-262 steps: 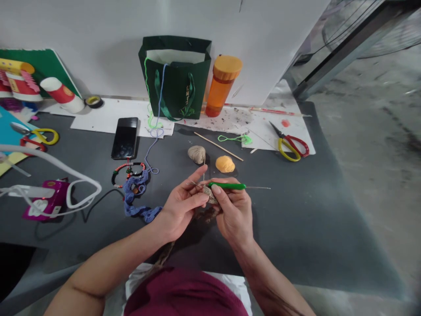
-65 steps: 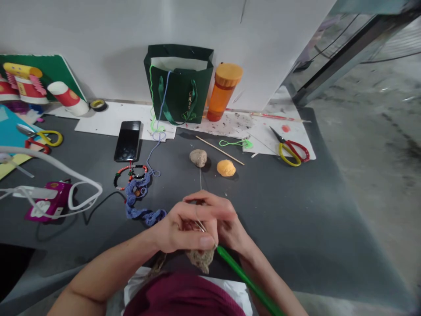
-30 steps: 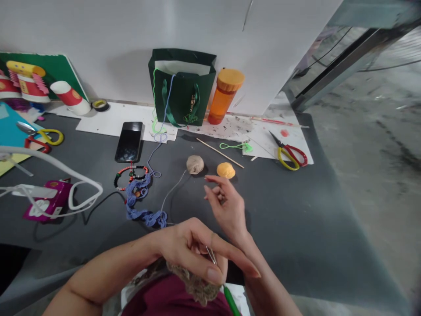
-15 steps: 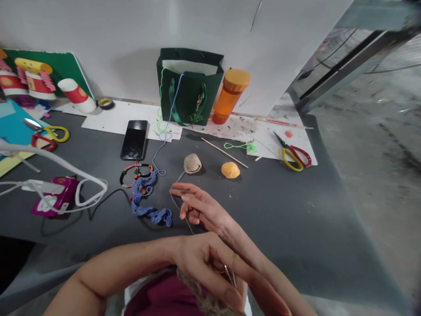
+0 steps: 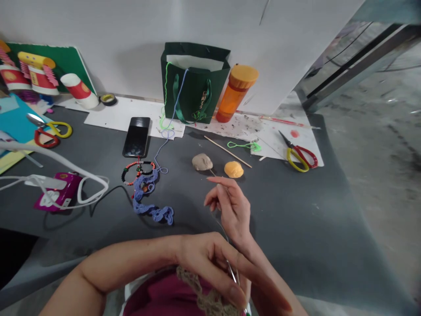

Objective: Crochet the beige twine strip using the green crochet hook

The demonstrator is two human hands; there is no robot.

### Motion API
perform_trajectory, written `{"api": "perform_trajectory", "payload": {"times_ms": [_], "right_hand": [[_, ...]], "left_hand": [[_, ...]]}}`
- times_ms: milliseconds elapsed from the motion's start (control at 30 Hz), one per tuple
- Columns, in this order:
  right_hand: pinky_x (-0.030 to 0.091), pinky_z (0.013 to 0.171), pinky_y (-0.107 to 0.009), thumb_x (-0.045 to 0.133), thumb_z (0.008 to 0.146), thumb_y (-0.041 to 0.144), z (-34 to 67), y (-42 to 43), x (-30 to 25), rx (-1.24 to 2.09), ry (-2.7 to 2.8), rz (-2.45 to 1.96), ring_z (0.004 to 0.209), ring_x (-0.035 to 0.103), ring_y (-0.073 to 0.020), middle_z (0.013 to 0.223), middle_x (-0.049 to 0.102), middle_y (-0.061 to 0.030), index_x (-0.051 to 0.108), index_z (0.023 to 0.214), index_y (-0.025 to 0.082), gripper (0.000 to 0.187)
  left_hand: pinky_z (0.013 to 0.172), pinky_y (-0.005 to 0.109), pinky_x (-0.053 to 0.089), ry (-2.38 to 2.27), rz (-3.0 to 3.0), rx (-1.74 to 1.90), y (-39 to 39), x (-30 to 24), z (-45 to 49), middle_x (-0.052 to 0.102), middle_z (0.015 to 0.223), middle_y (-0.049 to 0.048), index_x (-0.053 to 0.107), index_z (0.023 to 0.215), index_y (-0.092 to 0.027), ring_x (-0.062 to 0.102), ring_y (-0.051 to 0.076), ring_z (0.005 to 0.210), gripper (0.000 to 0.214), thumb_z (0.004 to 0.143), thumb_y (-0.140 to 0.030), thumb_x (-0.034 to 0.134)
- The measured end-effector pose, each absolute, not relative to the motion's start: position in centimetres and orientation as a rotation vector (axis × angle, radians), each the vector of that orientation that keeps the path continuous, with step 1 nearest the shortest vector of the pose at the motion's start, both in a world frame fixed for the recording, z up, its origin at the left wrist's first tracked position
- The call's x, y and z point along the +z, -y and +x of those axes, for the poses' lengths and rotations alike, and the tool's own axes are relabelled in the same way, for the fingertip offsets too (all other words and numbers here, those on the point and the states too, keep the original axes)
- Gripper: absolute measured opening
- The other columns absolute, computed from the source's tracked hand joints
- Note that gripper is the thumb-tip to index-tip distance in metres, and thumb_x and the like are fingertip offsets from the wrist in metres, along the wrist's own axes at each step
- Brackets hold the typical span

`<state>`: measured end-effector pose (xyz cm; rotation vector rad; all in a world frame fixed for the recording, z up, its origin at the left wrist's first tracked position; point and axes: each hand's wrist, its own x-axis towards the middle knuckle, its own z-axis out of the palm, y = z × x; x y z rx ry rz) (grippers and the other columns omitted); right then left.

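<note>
My left hand (image 5: 210,265) is close to my chest, curled around a tan crocheted piece (image 5: 205,296) and the steel shaft of a crochet hook (image 5: 232,272). The hook's green handle is almost wholly out of view at the bottom edge. My right hand (image 5: 230,206) is raised above the table, its fingers loosely curled. A thin tan strand runs from the tan yarn ball (image 5: 201,161) towards its fingertips, then reappears below the hand. The strand's path behind the hand is hidden.
An orange lump (image 5: 233,169) and a wooden stick (image 5: 226,151) lie near the yarn ball. To the left are a blue crocheted strip (image 5: 151,211), a beaded ring (image 5: 138,171) and a phone (image 5: 136,137). Red-handled scissors (image 5: 299,156) lie on paper at the right.
The hook and crocheted piece have moved from above the table to my chest, now in my left hand. My right hand has let go of the hook and risen towards the yarn ball.
</note>
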<state>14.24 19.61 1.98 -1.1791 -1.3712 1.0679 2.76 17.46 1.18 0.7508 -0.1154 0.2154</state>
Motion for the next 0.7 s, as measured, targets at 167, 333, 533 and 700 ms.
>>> {"api": "perform_trajectory", "payload": {"times_ms": [167, 333, 533, 700], "right_hand": [[0.052, 0.055, -0.024, 0.045, 0.101, 0.02, 14.9, -18.4, 2.3, 0.704, 1.685, -1.247, 0.047, 0.055, -0.0099, 0.06, 0.064, 0.0067, 0.064, 0.121, 0.027, 0.028], [0.057, 0.062, -0.03, 0.047, 0.098, 0.013, 15.3, -16.8, 2.6, 0.421, 1.773, -1.117, 0.058, 0.064, -0.0145, 0.066, 0.069, 0.0045, 0.069, 0.118, 0.034, 0.037], [0.056, 0.057, -0.034, 0.047, 0.099, 0.017, 15.5, -16.9, 1.2, 0.206, 1.533, -1.035, 0.05, 0.063, -0.0164, 0.06, 0.066, 0.0047, 0.07, 0.114, 0.035, 0.033], [0.051, 0.049, -0.037, 0.044, 0.102, 0.028, 16.9, -16.3, 0.7, 0.019, 1.399, -0.918, 0.047, 0.064, -0.0198, 0.063, 0.069, 0.0027, 0.067, 0.111, 0.034, 0.025]], "left_hand": [[0.058, 0.018, 0.051, 0.165, 0.77, 0.325, -17.6, 0.7, 3.1, 0.066, 0.069, 0.0006, 0.077, 0.12, -0.011, 0.061, 0.011, 0.061, 0.04, 0.083, -0.028, 0.078], [0.057, 0.022, 0.052, 0.13, 0.812, 0.235, -17.5, 0.2, 2.9, 0.067, 0.071, 0.0026, 0.076, 0.121, -0.008, 0.062, 0.013, 0.06, 0.051, 0.082, -0.041, 0.08], [0.06, 0.023, 0.052, 0.039, 0.83, 0.216, -17.4, 0.5, 2.2, 0.067, 0.075, 0.0023, 0.077, 0.117, -0.01, 0.062, 0.012, 0.064, 0.046, 0.082, -0.041, 0.08], [0.062, 0.024, 0.051, 0.033, 0.818, 0.198, -17.5, 0.5, 2.0, 0.067, 0.076, 0.0024, 0.077, 0.118, -0.01, 0.061, 0.012, 0.065, 0.045, 0.083, -0.038, 0.079]]}}
